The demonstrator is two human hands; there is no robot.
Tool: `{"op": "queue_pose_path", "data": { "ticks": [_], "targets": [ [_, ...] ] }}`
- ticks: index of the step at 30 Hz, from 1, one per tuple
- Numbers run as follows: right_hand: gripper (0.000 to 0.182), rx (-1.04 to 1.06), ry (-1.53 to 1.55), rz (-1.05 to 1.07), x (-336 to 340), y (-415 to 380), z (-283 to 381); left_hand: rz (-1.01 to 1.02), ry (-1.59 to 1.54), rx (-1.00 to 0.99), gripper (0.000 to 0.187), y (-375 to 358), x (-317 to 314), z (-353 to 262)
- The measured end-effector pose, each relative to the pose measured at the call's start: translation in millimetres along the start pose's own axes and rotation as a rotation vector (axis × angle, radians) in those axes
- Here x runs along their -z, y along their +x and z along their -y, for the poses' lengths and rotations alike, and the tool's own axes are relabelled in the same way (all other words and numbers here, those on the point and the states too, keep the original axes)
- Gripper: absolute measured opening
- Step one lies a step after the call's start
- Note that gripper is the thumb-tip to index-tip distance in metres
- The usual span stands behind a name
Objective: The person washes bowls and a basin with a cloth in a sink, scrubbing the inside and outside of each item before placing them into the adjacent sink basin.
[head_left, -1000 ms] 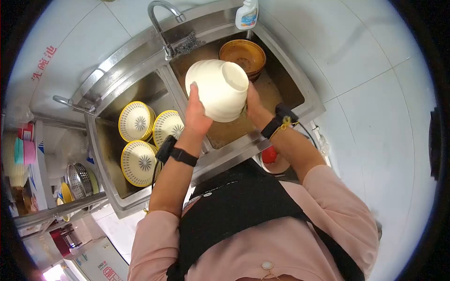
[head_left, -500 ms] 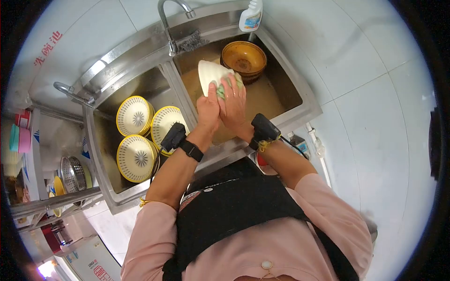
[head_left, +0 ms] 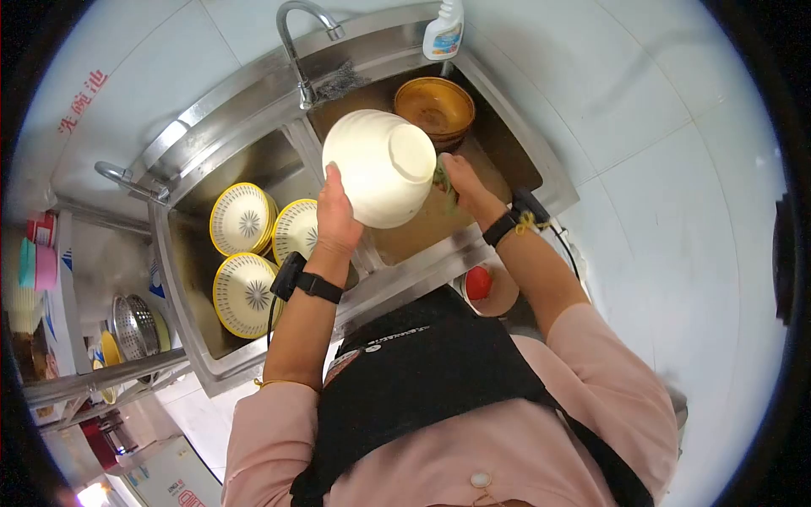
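My left hand (head_left: 337, 213) grips a cream-white bowl (head_left: 367, 169) by its rim, thumb on the outside. The bowl is tilted over the right sink basin (head_left: 498, 160), its outer side and base facing me. At the bowl's right edge, my right hand (head_left: 465, 182) is closed on a green and white cloth (head_left: 442, 177), partly hidden by the fingers and the bowl. Brown bowls (head_left: 435, 108) are stacked in the cloudy water behind. In the left basin stand stacks of yellow-rimmed patterned bowls (head_left: 245, 221).
Two faucets rise behind the basins, one (head_left: 296, 51) near the divider and another (head_left: 127, 177) at the left. A spray bottle (head_left: 443, 34) stands at the back rim beside a metal scourer (head_left: 338, 83). Shelves with a perforated metal strainer (head_left: 133, 325) are at the left.
The bowl has been turned so its outside and base show. My hands have moved apart: the left to the bowl's near left rim, the right with the cloth to its right side.
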State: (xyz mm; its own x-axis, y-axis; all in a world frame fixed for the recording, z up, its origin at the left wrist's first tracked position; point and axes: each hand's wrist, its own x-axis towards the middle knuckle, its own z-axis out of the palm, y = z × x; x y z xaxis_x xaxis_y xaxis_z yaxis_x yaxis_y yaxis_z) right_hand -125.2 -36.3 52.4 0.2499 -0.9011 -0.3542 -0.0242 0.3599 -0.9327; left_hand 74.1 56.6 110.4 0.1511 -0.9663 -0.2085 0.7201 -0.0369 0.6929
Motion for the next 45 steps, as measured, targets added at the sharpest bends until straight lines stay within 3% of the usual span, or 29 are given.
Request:
{"op": "queue_pose_path", "data": {
  "ticks": [2,7,9,13,15,17,19,21,22,24,27,32,34,35,37,41,43,45],
  "targets": [
    [0.024,-0.025,0.239,-0.163,3,-8,-1,0.014,-0.031,-0.026,0.052,5,3,1],
    [0.024,0.238,0.259,-0.057,-13,-27,49,0.008,0.026,0.007,0.051,9,6,6],
    [0.024,0.332,-0.062,-0.03,-16,-24,51,-0.028,0.119,0.046,0.05,11,10,14],
    [0.03,0.541,-0.328,-0.116,-39,-28,44,-0.019,0.184,0.095,0.051,13,14,24],
    [0.031,0.5,-0.338,-0.04,-43,-49,58,-0.088,0.096,0.084,0.051,4,3,13],
    [0.03,0.696,-0.536,0.351,-31,-55,56,-0.08,0.087,0.1,0.052,2,5,1],
    [0.033,0.811,-0.694,0.405,-9,-50,52,-0.069,0.078,0.115,0.052,1,6,-9],
    [0.031,1.124,-1.145,0.598,10,-42,57,-0.037,0.148,0.126,0.052,-2,7,-14],
    [0.031,1.12,-1.142,0.6,13,-35,69,-0.04,0.149,0.131,0.052,3,13,-12],
    [0.025,1.444,-1.351,0.542,20,-29,92,0.039,0.193,0.217,0.052,15,27,-4],
    [0.023,1.586,-1.252,0.482,16,-24,82,0.023,0.257,0.192,0.051,7,10,-11],
    [0.021,1.382,-1.174,0.32,13,-37,43,-0.023,0.197,0.039,0.05,14,8,1],
    [0.02,1.181,-0.921,0.204,7,-48,20,-0.05,0.15,0.001,0.05,18,9,7],
    [0.02,1.181,-0.916,0.205,8,-50,14,-0.071,0.08,-0.018,0.049,19,8,10],
    [0.028,0.92,-0.728,0.128,8,-57,9,-0.093,0.019,-0.036,0.049,23,13,15],
    [0.033,1.13,-0.839,-0.1,-15,-65,14,-0.061,-0.168,0.029,0.048,33,18,28],
    [0.038,1.402,-1.061,0.15,-22,-64,14,-0.055,-0.185,0.067,0.049,37,15,32],
    [0.04,1.423,-1.116,0.174,-14,-65,12,-0.026,-0.246,0.09,0.051,36,14,35]
  ]
}}
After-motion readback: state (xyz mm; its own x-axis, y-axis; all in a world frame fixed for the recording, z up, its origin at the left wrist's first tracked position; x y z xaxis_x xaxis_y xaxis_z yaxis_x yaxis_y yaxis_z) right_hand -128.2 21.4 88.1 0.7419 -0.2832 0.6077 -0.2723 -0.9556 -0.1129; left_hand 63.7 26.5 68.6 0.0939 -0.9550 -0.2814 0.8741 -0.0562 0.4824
